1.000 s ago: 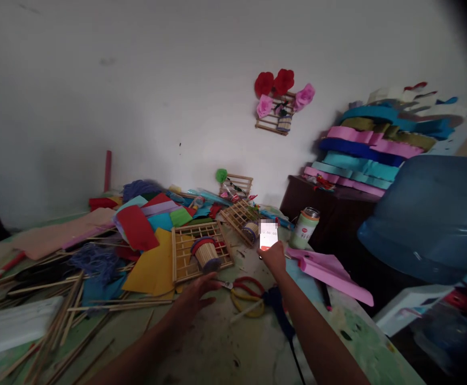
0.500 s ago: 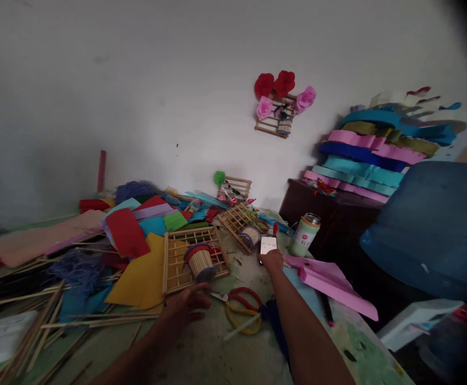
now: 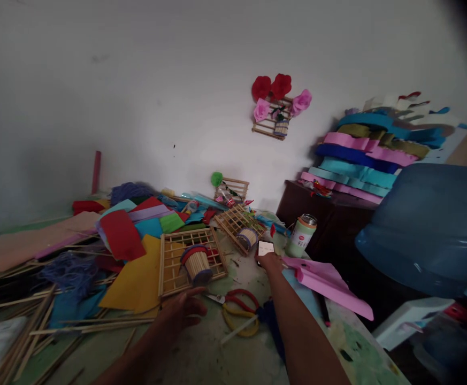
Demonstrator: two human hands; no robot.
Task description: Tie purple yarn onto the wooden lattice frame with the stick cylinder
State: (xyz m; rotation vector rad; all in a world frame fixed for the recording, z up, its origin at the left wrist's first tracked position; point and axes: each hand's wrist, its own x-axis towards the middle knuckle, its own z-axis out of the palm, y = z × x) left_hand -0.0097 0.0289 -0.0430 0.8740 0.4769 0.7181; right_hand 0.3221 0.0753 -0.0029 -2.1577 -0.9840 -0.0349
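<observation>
My right hand (image 3: pixel 271 261) reaches forward and is closed around the lower end of a phone (image 3: pixel 266 247), whose lit screen shows above the fingers. Near the front of the table, my left hand (image 3: pixel 185 311) hangs with its fingers apart and nothing in it. Just beyond it a bamboo-stick lattice (image 3: pixel 169 262) lies with a small stick basket (image 3: pixel 197 263) on it. Between my hands lie scissors (image 3: pixel 239 305) with red and yellow handles. A second lattice (image 3: pixel 233 222) with a pale basket (image 3: pixel 247 237) rests behind, left of the phone.
Coloured paper sheets (image 3: pixel 124 235), purple yarn (image 3: pixel 70 272) and thin sticks (image 3: pixel 92 323) cover the left side. A lidded jar (image 3: pixel 301 235), pink paper (image 3: pixel 333 283) and a black pen (image 3: pixel 322 309) are at right. A blue water jug (image 3: pixel 426 230) stands beyond. Paper flowers (image 3: pixel 282 85) hang on the wall.
The view has shifted slightly, so everything sits a little further left. The phone screen looks different, with its top now dark. Both hands keep nearly the same places.
</observation>
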